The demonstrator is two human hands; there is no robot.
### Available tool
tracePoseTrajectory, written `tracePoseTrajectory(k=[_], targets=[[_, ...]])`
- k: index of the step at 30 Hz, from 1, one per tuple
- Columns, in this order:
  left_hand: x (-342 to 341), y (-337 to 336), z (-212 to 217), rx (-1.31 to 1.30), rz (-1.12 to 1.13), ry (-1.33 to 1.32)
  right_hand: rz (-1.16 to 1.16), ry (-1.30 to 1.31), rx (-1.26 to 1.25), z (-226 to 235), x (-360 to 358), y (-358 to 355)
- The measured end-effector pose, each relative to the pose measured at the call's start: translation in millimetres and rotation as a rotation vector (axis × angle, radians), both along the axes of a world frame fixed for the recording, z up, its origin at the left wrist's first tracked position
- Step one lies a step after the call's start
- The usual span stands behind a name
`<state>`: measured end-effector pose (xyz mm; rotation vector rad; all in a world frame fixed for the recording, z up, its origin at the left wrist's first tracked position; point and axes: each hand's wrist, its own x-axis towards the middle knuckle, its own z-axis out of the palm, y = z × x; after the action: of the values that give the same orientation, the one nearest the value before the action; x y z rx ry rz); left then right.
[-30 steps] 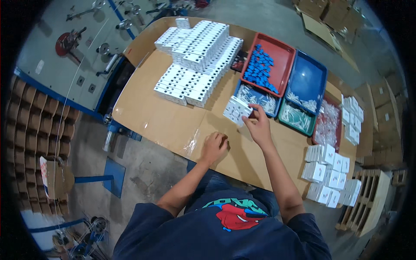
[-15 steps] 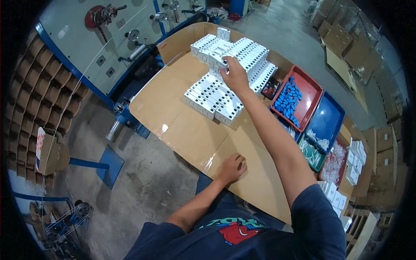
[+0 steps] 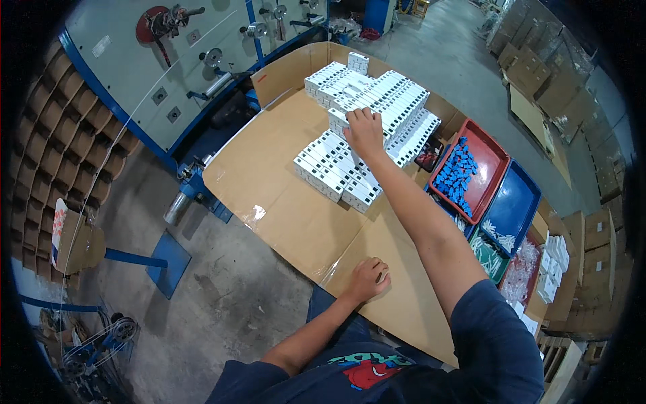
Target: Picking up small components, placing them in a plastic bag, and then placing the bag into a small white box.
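My right hand [image 3: 364, 132] is stretched forward over the stacked white blocks [image 3: 393, 94], its fingers bent down around a white block [image 3: 338, 122] at the near left side of the upper layer. Its thumb and the inner fingertips are hidden. The blocks are rectangular with small black square marks and stand in tight rows, with a lower layer [image 3: 330, 165] nearer to me. My left hand [image 3: 369, 279] rests on the brown cardboard tabletop [image 3: 269, 182] near its front edge, fingers loosely curled, with nothing visible in them.
Right of the stack stand a red tray [image 3: 494, 158] with blue parts [image 3: 457, 176], a blue tray [image 3: 515, 202] with white pieces and a green tray [image 3: 486, 256]. Clear plastic pieces [image 3: 519, 273] and white boxes [image 3: 552, 266] lie beyond. A grey machine [image 3: 128, 47] stands left.
The view has shifted slightly. My right hand has turned more palm-down, its fingers now bent over the block at the stack's near side. My left hand stays on the cardboard.
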<state>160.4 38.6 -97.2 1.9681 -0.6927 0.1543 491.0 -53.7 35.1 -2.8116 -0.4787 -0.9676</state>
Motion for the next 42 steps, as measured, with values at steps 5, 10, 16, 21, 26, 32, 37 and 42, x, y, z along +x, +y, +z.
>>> tracePoseTrajectory(k=[5, 10, 16, 21, 26, 32, 37, 42], targets=[[3, 0, 2, 0.005, -0.011, 0.014, -0.065, -0.032, -0.069, -1, 0, -2], [5, -2, 8, 0.013, -0.016, 0.007, -0.022, -0.09, -0.112, -3, 6, -8], [3, 0, 3, 0.025, -0.006, 0.015, -0.053, -0.072, -0.114, -6, 2, -3], [-5, 3, 7, 0.04, 0.0, 0.031, -0.042, -0.065, -0.1, -5, -5, -2], [-9, -5, -19, 0.017, -0.035, 0.1, -0.037, -0.067, 0.115, -4, -39, -10], [10, 2, 8, 0.114, -0.064, 0.122, 0.02, 0.004, 0.416, 9, -189, -25], [8, -12, 9, 0.135, -0.155, 0.092, -0.233, 0.169, 0.528, -42, -366, -98], [3, -10, -8, 0.062, -0.136, 0.017, -0.628, 0.208, 0.591, -52, -529, -152]])
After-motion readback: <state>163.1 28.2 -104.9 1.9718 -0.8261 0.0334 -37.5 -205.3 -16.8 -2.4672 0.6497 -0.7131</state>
